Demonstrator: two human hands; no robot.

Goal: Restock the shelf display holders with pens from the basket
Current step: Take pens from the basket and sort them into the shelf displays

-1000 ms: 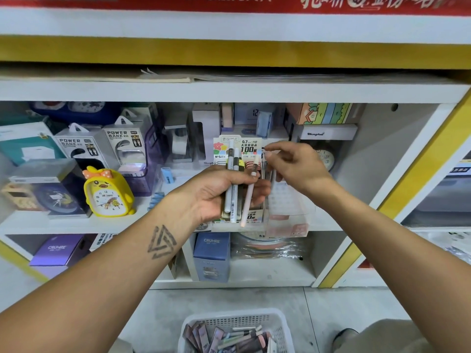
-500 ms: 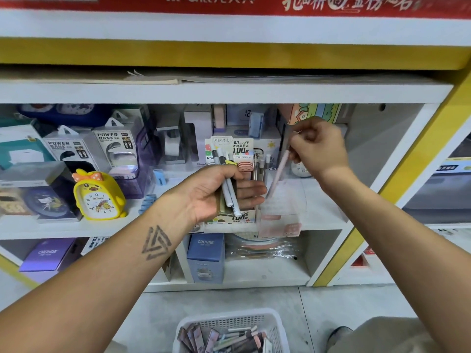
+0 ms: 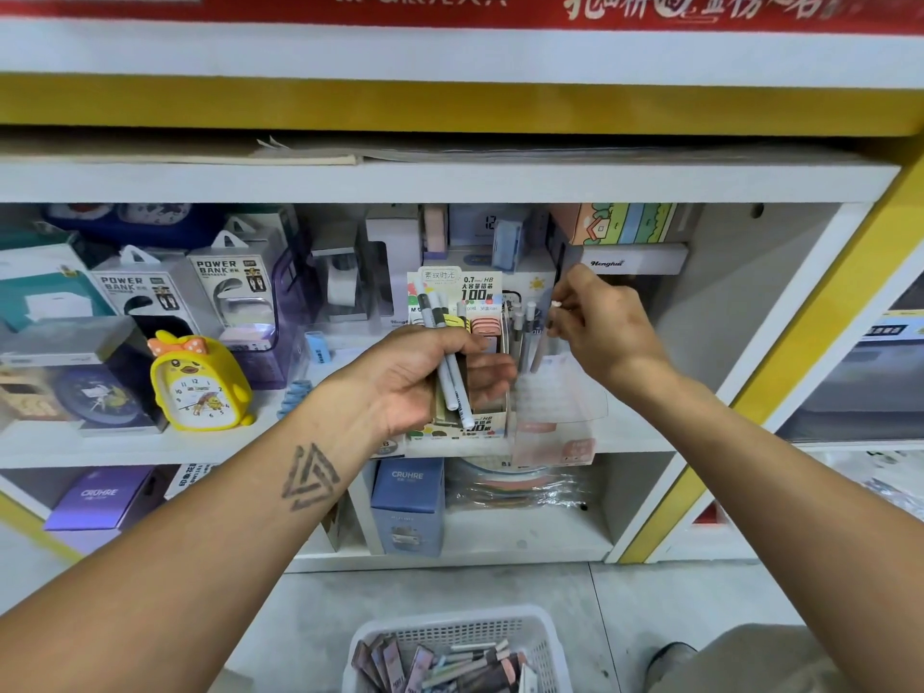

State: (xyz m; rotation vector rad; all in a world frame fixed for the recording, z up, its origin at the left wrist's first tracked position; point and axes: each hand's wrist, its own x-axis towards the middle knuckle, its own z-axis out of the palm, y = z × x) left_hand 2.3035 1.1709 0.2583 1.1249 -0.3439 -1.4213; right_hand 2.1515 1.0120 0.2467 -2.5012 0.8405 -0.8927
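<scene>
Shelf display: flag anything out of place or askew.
Nothing is spilled or damaged. The only oddity: papers on the upper shelf lie untidily, their corners poking past the stack. The pens in the clear holder stand roughly upright.

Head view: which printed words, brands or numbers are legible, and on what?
"POWER BANK": two boxes.
"CRUHRE": blue box and purple box.
"0.7 HB", "100": lead display card.
"Henghui", roughly: white box.
Red banner characters: cropped, unreadable.
</scene>
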